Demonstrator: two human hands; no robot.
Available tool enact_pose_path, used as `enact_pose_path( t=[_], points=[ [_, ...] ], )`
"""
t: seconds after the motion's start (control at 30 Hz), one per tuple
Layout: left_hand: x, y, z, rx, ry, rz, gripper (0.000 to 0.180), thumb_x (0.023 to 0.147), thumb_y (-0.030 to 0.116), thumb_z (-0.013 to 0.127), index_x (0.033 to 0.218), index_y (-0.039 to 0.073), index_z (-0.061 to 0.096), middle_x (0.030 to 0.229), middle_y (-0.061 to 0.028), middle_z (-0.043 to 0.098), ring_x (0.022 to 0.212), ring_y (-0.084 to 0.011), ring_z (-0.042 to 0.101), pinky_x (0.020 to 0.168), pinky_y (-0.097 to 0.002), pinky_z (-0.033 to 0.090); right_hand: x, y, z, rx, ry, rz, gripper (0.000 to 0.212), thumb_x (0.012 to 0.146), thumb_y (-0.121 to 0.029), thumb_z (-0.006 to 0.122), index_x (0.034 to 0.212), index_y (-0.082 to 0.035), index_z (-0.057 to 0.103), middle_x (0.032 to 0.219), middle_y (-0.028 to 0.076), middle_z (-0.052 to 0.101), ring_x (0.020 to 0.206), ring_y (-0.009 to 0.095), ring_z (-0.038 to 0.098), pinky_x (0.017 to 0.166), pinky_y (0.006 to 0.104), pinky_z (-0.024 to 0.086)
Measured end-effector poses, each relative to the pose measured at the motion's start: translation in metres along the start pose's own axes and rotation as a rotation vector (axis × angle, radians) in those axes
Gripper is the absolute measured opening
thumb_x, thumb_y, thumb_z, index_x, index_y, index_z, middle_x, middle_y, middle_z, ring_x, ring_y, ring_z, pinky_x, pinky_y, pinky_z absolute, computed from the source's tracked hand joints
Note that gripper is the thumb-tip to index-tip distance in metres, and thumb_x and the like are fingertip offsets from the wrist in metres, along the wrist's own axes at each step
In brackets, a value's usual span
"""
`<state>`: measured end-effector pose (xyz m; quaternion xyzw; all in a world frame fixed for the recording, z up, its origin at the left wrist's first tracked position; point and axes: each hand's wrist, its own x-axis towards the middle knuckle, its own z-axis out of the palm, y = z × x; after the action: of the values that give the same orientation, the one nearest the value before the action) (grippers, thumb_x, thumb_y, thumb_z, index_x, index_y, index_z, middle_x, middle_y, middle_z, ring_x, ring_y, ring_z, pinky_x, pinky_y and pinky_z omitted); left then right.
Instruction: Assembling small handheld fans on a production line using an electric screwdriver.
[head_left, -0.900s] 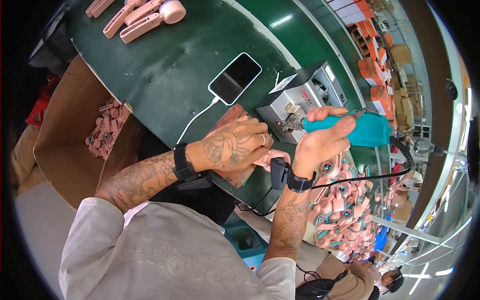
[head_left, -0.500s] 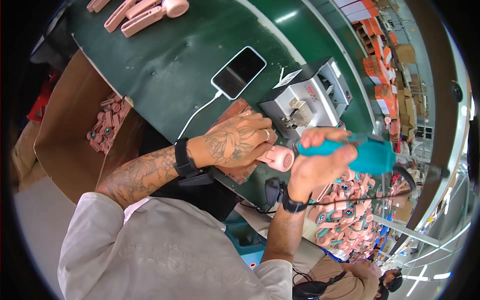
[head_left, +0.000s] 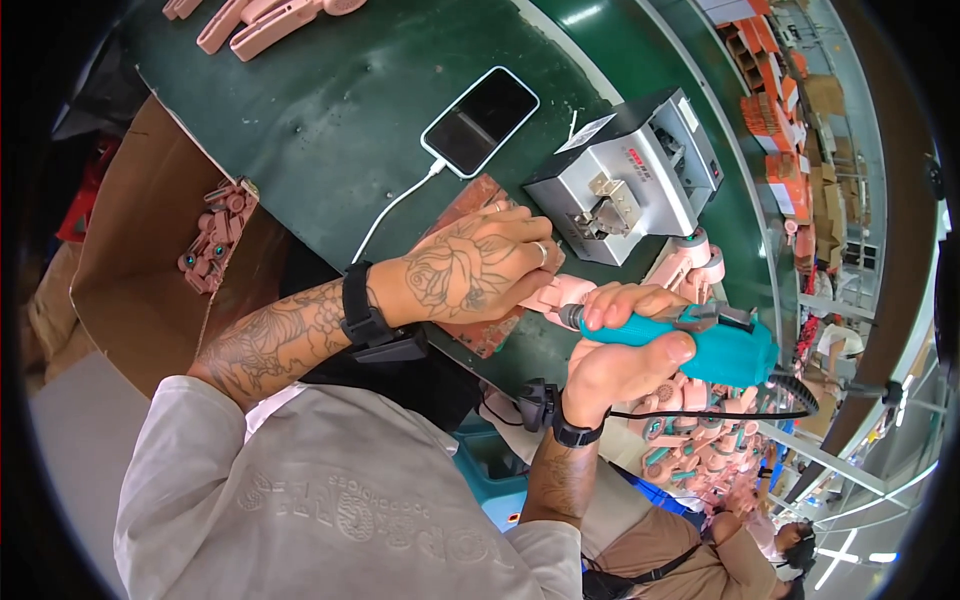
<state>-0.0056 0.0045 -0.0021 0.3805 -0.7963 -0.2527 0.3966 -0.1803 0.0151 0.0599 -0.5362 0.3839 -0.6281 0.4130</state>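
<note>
My left hand (head_left: 470,268) is closed around a pink plastic part (head_left: 560,292), pressing it down over a worn reddish board (head_left: 482,338). The fingers cover most of that part; only its right end shows. In my right hand (head_left: 625,365) lies a teal electric screwdriver (head_left: 735,350), held almost level with its nose pointing left. The nose is at the pink part's right end; its very tip and any screw there cannot be made out. A black cable runs from the driver's rear end.
Beyond my hands stands a silver screw feeder box (head_left: 650,165), with a phone (head_left: 480,122) on a white cable to its left. Pink parts (head_left: 280,25) lie at the far left. A cardboard box (head_left: 130,270) holds more; another pile (head_left: 700,440) is at right, near a seated person (head_left: 660,540).
The screwdriver and my right hand have moved slightly down, bringing the nose against the pink part's end. My left hand keeps its hold. The whole view has shifted a little.
</note>
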Motion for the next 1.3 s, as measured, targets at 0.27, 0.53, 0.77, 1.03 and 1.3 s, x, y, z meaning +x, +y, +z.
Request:
enact_pose_path(
  t=[0.27,0.53,0.77,1.03,1.3],
  points=[
    [0.004,0.000,-0.002,0.009,0.075,0.003,0.016,0.090,0.019,0.069,0.102,0.007,0.070,0.094,-0.0076,0.059,0.093,-0.0280,0.062,0.085,-0.0417,0.049,-0.001,0.010,-0.002,0.298,0.008,0.035,0.043,0.081,-0.035,0.074,0.085,0.002,0.053,0.067,0.017,0.057,0.052,0.029,0.056,0.049,0.0411,0.050],
    [-0.022,0.021,-0.013,0.166,-0.058,0.272,0.037,0.089,0.031,0.076,0.116,0.009,0.065,0.114,-0.0096,0.066,0.101,-0.0260,0.069,0.074,-0.0380,0.058,-0.031,-0.031,-0.009,0.325,0.199,-0.022,0.071,0.104,-0.074,0.036,0.115,-0.008,0.060,0.070,0.000,0.044,0.065,0.012,0.041,0.058,0.0285,0.036],
    [-0.028,0.024,-0.083,0.505,0.069,-0.010,0.017,0.091,0.023,0.077,0.105,0.014,0.073,0.100,-0.0065,0.072,0.080,-0.0282,0.071,0.067,-0.0398,0.057,-0.072,-0.066,-0.052,0.206,0.138,-0.281,0.082,0.103,-0.077,0.034,0.115,0.001,0.057,0.062,0.002,0.045,0.051,0.012,0.042,0.050,0.0241,0.036],
    [0.014,-0.001,-0.131,0.578,0.462,-0.080,0.027,0.089,0.006,0.077,0.114,0.002,0.067,0.109,-0.0154,0.067,0.100,-0.0312,0.068,0.087,-0.0396,0.055,-0.102,-0.045,-0.069,-0.015,0.315,-0.001,0.089,0.088,-0.086,0.055,0.113,0.000,0.054,0.066,0.005,0.051,0.054,0.019,0.050,0.051,0.0310,0.042],
    [0.144,0.054,0.140,0.193,0.122,0.134,0.060,0.094,0.040,0.071,0.129,-0.006,0.056,0.120,-0.0248,0.061,0.111,-0.0391,0.065,0.094,-0.0432,0.055,-0.103,-0.050,-0.078,0.056,0.215,-0.008,0.063,0.104,-0.058,0.055,0.113,0.004,0.056,0.070,0.011,0.056,0.057,0.023,0.055,0.053,0.0352,0.047]
  ],
)
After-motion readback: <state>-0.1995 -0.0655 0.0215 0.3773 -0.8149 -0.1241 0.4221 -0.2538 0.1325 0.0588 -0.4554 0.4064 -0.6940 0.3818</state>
